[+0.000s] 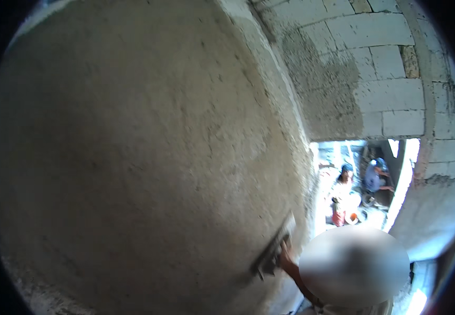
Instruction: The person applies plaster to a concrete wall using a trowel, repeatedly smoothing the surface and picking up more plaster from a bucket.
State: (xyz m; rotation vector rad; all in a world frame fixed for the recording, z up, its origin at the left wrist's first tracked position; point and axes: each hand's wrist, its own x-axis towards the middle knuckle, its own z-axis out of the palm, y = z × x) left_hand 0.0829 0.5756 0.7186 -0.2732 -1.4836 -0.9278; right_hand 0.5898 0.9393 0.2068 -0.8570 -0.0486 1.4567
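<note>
Neither my left hand nor my right hand is in view. A broad grey-brown plastered wall (148,157) fills the left and middle of the view. At the lower right, another person's hand (285,253) grips a plastering trowel (274,249). The trowel's long flat blade lies tilted against the wall, close to its right edge. That person's bare forearm (302,283) comes up from the lower right, beside a blurred patch that hides the head.
Pale block masonry (390,94), partly coated with rough mortar (324,89), stands at the upper right. Below it, a bright opening shows two more people, one near an orange-and-white bucket (351,217). A smooth grey wall (429,215) borders the opening's right.
</note>
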